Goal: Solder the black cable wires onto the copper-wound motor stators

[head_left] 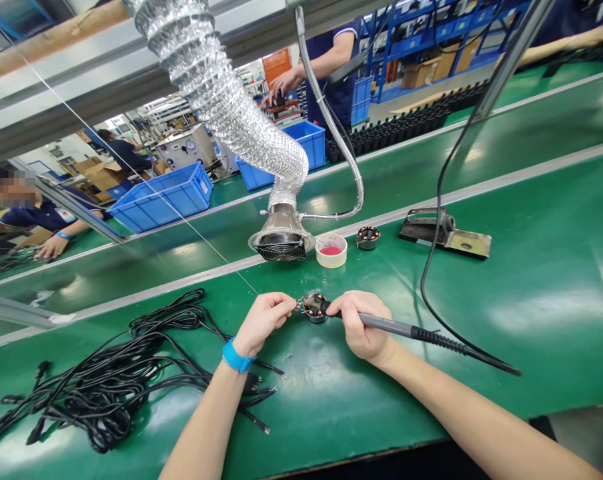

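Note:
My right hand [364,323] grips a grey-handled soldering iron [389,325]. Its front end reaches over a round motor stator [315,308] with copper windings, lying on the green bench. A little smoke seems to rise there. At the stator's left edge, my left hand [266,320] is closed in a pinch. A thin, pale solder wire [196,229] comes down from the upper left to these fingers; small wire ends show at the fingertips. Behind the stator are a roll of tape [331,259] with something red inside and a second stator [368,238].
Black power cords [111,380] with stripped ends lie tangled at left. A fume duct [251,127] hangs over the work, with a fan at its mouth. An iron stand [446,235] sits at right. Blue bins [164,199] and co-workers are beyond the conveyor [381,180].

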`<action>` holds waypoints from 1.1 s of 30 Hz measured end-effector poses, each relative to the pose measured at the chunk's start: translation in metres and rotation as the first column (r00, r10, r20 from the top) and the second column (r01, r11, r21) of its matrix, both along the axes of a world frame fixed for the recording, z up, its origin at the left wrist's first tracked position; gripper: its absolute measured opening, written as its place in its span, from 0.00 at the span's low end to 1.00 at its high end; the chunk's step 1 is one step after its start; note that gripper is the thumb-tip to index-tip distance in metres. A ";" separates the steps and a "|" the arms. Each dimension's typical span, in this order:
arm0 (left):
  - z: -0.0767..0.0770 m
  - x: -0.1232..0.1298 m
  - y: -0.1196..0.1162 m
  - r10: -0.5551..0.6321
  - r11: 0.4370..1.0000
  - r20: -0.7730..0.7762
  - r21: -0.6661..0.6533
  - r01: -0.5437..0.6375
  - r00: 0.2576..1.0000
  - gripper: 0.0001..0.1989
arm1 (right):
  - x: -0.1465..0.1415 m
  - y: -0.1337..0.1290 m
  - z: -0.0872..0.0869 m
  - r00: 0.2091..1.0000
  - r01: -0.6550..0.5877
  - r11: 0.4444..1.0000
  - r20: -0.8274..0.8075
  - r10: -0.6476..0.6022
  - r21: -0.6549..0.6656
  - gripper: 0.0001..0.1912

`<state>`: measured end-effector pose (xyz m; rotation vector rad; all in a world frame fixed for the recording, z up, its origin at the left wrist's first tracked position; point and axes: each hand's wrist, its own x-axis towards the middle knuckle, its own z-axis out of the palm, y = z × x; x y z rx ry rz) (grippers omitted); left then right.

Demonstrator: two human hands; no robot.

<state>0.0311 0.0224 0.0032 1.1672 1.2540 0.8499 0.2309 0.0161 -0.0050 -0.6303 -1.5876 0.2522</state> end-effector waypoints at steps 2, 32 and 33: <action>-0.001 -0.001 0.001 -0.002 1.000 0.000 -0.002 0.002 1.000 0.15 | 0.001 0.000 -0.002 1.000 0.009 1.000 0.000 -0.009 -0.013 0.15; 0.003 0.000 0.000 -0.008 1.000 0.007 0.000 0.008 1.000 0.17 | -0.003 -0.002 0.004 0.999 0.048 0.998 -0.005 -0.048 -0.033 0.16; 0.003 0.000 0.000 -0.006 1.000 0.005 0.000 0.006 1.000 0.17 | -0.003 -0.002 0.004 0.999 0.043 0.999 0.007 -0.043 -0.032 0.15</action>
